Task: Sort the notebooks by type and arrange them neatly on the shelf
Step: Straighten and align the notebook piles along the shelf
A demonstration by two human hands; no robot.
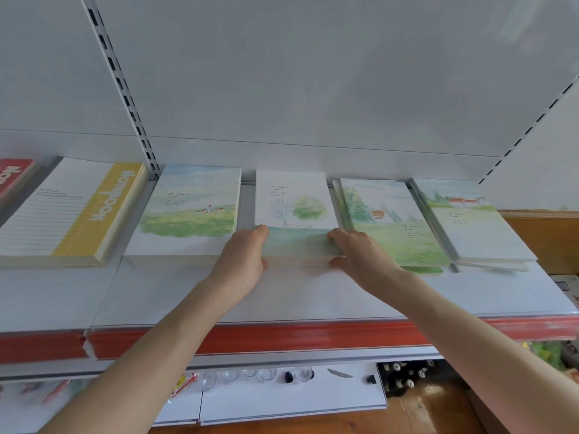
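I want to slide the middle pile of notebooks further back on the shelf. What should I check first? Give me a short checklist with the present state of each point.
1. Grip: the left hand and right hand each hold a near corner of the tree-cover pile: ok.
2. Pile edges flush: the near edge is blurred: cannot tell.
3. Gap to the village-cover pile: a strip of shelf shows between them: ok.
4. Gap to the cabin-cover pile: the right hand hides the near part: cannot tell.
5. Cabin-cover pile neat: lower notebooks stick out at its near edge: not ok.
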